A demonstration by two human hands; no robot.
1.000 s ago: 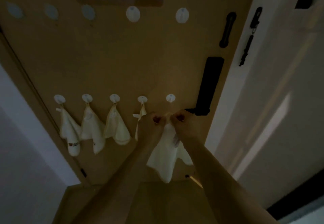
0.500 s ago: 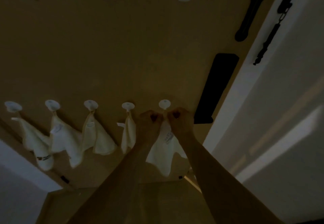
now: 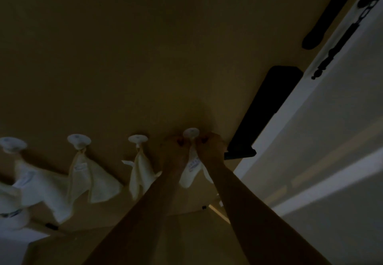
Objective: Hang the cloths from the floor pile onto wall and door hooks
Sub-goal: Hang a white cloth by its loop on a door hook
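Both bare forearms stretch up and forward, side by side, converging toward one spot on the tan wooden door point(image 3: 145, 57). The left hand point(image 3: 176, 150) and right hand point(image 3: 210, 145) are curled into loose fists, knuckles toward me, pinching between them the top corner of a small white cloth point(image 3: 189, 173), which hangs down between the wrists. Its pinched corner sits right at the round white plastic hook point(image 3: 191, 133) just above the fingers; in this dim light I cannot tell whether it is looped on. To the left of the left hand, three more white cloths point(image 3: 138, 175) hang from matching hooks. Just right of the right hand is a black door handle plate point(image 3: 267, 107).
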